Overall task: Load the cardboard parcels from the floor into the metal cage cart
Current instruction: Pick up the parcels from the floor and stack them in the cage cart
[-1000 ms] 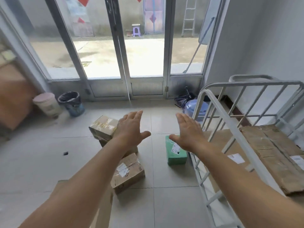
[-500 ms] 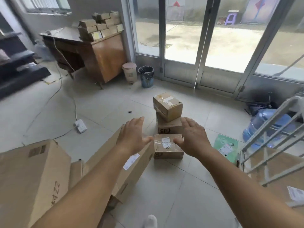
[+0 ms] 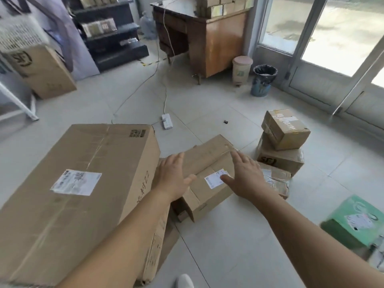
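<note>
You're in some kind of parcel depot: labelled cardboard parcels (image 3: 83,183) all over the tiled floor, dark shelving (image 3: 112,32) upper left, boxes piled on a wooden desk (image 3: 218,38).

Two bare forearms reaching forward and down, left hand (image 3: 173,178) flat, palm down, fingers spread, right hand (image 3: 245,177) likewise spread, thumbs pointing inward toward each other, neither gripping anything
</note>
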Tool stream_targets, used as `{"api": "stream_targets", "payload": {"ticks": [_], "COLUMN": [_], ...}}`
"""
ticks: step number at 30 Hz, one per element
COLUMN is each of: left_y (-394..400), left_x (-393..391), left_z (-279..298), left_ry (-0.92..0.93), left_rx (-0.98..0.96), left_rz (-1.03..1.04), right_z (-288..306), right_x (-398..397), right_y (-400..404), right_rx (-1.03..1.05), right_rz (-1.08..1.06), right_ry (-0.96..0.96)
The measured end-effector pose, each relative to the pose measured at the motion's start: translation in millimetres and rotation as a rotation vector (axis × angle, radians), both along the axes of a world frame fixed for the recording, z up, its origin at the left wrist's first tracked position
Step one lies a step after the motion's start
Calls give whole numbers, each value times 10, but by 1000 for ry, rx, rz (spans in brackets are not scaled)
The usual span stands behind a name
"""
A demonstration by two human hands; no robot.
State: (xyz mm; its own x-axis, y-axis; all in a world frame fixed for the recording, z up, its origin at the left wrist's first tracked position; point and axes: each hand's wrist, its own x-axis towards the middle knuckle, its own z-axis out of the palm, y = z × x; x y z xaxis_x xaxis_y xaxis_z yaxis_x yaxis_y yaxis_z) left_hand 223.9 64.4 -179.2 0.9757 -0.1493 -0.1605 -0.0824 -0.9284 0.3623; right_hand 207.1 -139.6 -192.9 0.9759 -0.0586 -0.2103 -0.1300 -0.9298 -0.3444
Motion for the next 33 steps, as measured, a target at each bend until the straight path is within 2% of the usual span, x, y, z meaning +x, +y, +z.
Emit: {"api": "stream_targets", "payload": {"ticks": [6, 18, 23, 29, 33], "left_y": [696, 2023, 2241, 2183, 2041], "left_x": [192, -93, -445, -939, -1113], "left_z": [97, 7, -70, -293, -461], "left_ry": [-129, -113, 13, 244, 198], "left_rx": [26, 96, 186, 129, -11], "left_rz": [213, 739, 1040, 1378, 1510], "right_z": [144, 268, 91, -176, -314], "right_x": [477, 1435, 1891, 2361, 2554], "right_y": [760, 2163, 2530, 2776, 2870], "right_rx": [62, 153, 71, -108, -152], "right_rz": [138, 520, 663, 823, 844], "right_ry": [-54, -111, -66, 19, 109]}}
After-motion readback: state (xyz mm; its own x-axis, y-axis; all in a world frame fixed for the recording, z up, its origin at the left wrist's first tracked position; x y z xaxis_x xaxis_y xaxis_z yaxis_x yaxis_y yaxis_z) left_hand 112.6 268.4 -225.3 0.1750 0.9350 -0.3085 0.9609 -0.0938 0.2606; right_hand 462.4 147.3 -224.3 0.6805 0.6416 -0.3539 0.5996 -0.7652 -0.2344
